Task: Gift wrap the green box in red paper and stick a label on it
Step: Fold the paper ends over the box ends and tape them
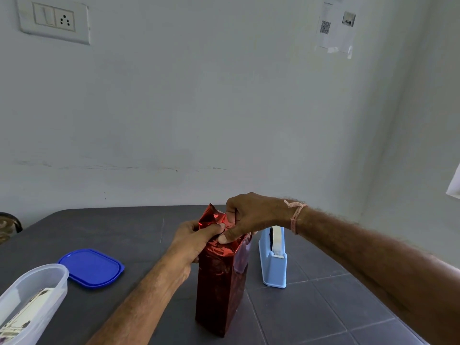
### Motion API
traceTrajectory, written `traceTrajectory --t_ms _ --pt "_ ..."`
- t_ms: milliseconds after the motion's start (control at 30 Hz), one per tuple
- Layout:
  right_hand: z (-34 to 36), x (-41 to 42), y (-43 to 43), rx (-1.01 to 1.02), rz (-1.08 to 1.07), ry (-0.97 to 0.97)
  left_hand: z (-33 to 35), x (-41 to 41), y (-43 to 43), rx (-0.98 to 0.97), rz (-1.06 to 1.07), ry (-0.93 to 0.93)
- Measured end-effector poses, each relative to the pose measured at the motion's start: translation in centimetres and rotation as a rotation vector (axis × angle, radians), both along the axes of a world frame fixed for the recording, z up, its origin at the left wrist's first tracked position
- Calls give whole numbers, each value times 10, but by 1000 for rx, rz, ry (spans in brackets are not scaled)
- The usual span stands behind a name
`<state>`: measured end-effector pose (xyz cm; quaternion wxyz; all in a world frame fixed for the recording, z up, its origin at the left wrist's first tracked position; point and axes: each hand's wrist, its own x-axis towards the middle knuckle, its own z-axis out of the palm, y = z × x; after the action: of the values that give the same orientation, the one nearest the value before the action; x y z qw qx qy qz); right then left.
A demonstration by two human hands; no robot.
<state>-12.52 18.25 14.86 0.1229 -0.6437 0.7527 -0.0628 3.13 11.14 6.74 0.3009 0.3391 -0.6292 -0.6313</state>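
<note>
On the table (99,232), red paper (219,290) fully hides the green box, which stands upright straight below the grip. The foil looks thin, light, slippery and crease-prone; I'd hold the stiff walls lower down, not the loose top. Tape dispenser (273,260) just right of the grip. 2 hands pinch the bunched top: left hand (196,241), right hand (251,215). No legible writing; wall sheet (336,26) too small.

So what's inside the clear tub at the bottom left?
Inside the clear tub lies a flat white item with dark print, possibly labels. The cloudy wall blurs it and the frame edge cuts it off. A blue lid lies beside the tub.
</note>
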Motion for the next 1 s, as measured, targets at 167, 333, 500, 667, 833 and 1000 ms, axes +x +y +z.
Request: traceTrajectory --t_ms 167,333,500,667,833,1000 --pt "-5 -9 3 -28 18 -91 -2 -3 -2 8 11 -8" --pt "-6 -11 7 -57 19 -102 -5 -2 -4 -8 8 -18" --pt "-13 -9 6 -107 50 -49 -7 -3 -8 -35 -7 -42" --pt "-3 -13 10 -3 53 -132 -7 -3 -12 -38 -23 -64" --pt "-11 -2 11 -114 -6 -51 -9 -5 -16 -52 -58 -73" --pt "-21 3 17 -285 -36 -71 -10 -4 -25 -47 -95 -115"
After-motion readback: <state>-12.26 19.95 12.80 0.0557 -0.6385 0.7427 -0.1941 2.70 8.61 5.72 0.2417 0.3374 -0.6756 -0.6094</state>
